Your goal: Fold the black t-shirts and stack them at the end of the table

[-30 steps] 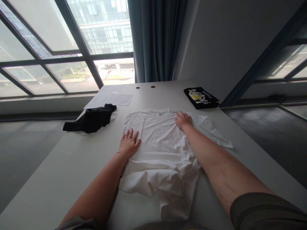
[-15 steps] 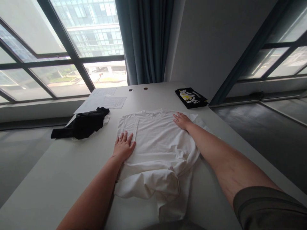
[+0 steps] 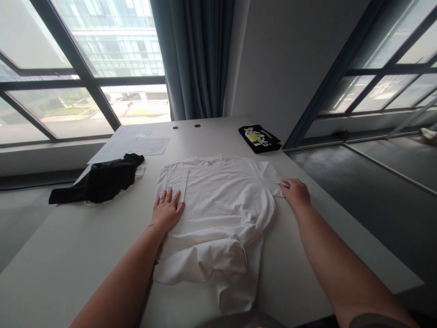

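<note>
A white T-shirt [image 3: 218, 196] lies on the white table [image 3: 112, 241], its neckline toward the far side and its lower part bunched in loose folds near me. My left hand [image 3: 168, 207] rests flat on the shirt's left side, fingers spread, just below the folded-in left sleeve. At the right, my right hand [image 3: 296, 193] pinches the end of the right sleeve, which is stretched outward from the shirt's body.
A black garment [image 3: 105, 180] lies on the table's left side, near printed papers [image 3: 146, 145]. Toward the back right is a folded black item with white and yellow lettering [image 3: 260, 139]. A blue curtain [image 3: 194, 59] hangs behind the table beside the windows.
My right hand has moved from lying flat on the shirt's upper right to gripping the right sleeve's end, drawing the sleeve outward. My left hand stays on the shirt. The view has shifted slightly right.
</note>
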